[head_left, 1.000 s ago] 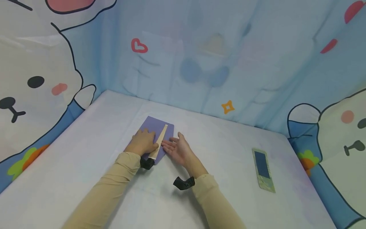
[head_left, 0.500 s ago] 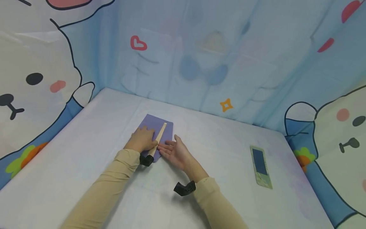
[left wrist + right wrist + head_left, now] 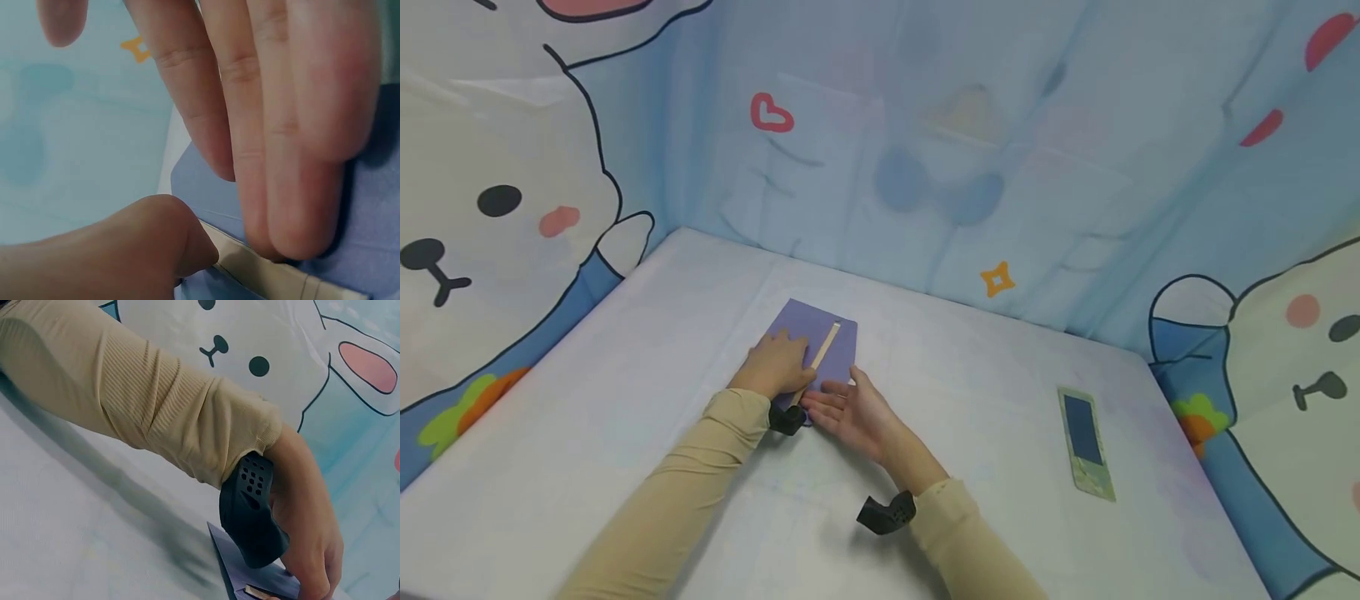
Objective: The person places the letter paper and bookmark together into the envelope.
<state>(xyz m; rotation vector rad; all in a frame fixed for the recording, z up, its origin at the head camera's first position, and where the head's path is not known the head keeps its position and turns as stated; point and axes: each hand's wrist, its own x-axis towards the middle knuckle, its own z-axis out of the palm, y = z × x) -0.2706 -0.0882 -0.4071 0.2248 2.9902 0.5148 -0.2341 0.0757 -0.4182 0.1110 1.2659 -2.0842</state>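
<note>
A flat purple piece of paper (image 3: 844,348) with cut corners lies on the white tabletop, and a narrow cream strip (image 3: 826,346) runs lengthwise along it. My left hand (image 3: 772,367) rests on its left part with fingers spread, pressing it down. The left thumb (image 3: 165,228) touches the strip in the left wrist view. From the right, my right hand (image 3: 857,418) reaches in palm up, its straight fingers at the paper's near end by the strip. The left hand (image 3: 309,519) hides part of the paper (image 3: 234,553) in the right wrist view.
A flat, light green, phone-shaped item (image 3: 1086,443) with a dark blue rectangle lies to the right on the white cloth (image 3: 985,400). A printed curtain (image 3: 887,125) hangs behind the table. Black wrist cameras (image 3: 886,514) stick out below the sleeves.
My right hand has slid toward me along the strip, to the paper's near end. The visible strip has become narrower. The left hand stays pressed on the paper.
</note>
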